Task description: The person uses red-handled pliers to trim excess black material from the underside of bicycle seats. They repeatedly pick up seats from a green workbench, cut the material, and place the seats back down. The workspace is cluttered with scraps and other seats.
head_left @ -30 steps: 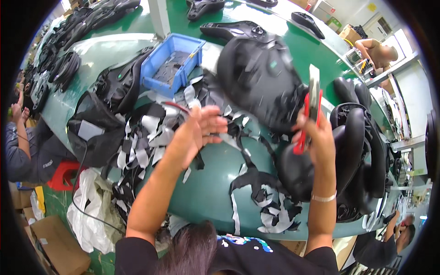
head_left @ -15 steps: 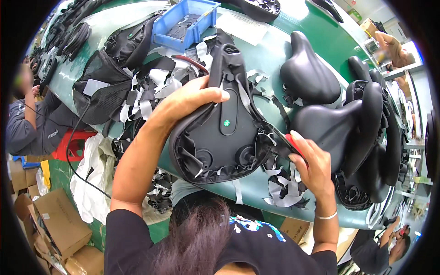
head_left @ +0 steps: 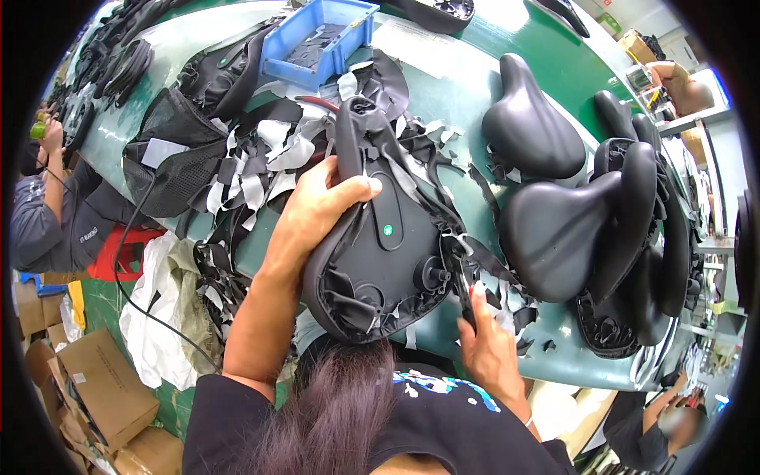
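My left hand (head_left: 313, 210) is clasped on the left rim of the saddle (head_left: 372, 261), thumb over its underside. The saddle lies bottom up, right and nearer me from that grip; its long axis runs away from me, nose far and a little left, wide end toward my body. My right hand (head_left: 492, 348) is curled round the red-handled snips (head_left: 473, 290), just off the right rim by the wide end. It is the nearer hand to that flank, but I cannot tell whether the blades are parted or touching the trim.

Past my left hand, beyond the nose, stands the blue bin (head_left: 290, 74), with flat dark pieces (head_left: 318, 46) in it. Scraps (head_left: 273, 150) lie loose between bin and left wrist. On the floor, well left of that grip, are a white sack (head_left: 162, 317) and cartons (head_left: 107, 380); their contents I cannot make out.
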### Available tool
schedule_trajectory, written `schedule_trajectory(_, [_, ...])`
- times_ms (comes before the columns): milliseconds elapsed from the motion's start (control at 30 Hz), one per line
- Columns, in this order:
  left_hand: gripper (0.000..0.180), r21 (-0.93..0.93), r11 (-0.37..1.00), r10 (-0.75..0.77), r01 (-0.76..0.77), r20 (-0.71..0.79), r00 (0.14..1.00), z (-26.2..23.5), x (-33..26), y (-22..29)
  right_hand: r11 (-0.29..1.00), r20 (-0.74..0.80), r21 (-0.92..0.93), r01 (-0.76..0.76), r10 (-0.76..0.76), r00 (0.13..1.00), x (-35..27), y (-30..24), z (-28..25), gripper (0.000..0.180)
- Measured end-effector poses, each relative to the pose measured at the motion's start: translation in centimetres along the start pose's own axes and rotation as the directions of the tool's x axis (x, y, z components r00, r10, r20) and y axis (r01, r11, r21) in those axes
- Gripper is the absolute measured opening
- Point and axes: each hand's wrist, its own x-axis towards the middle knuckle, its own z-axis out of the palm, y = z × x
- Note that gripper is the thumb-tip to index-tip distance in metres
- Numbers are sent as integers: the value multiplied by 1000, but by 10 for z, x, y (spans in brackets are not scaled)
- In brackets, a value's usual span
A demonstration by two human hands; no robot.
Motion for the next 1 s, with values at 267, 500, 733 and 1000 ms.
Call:
schedule_trajectory(267, [46,-168,982,68,-90,-130,989,3,-49,-14,880,-207,466,-96,213,955,58,-21,-15,65])
schedule_trajectory(500, [67,602,795,446,-75,-496,745,-12,-57,-63,392,-113,919,-43,366,924,105,16,-7,42])
schedule_trajectory(733, [24,787,221,504,-576,413,758,61,-29,-15,893,-114,435,112,-69,991,93,-30,-20,50])
schedule_trajectory(1000, [19,625,397,539,-672,434,722,51,-15,-24,937,109,-153,315,-301,947,68,20,-52,56])
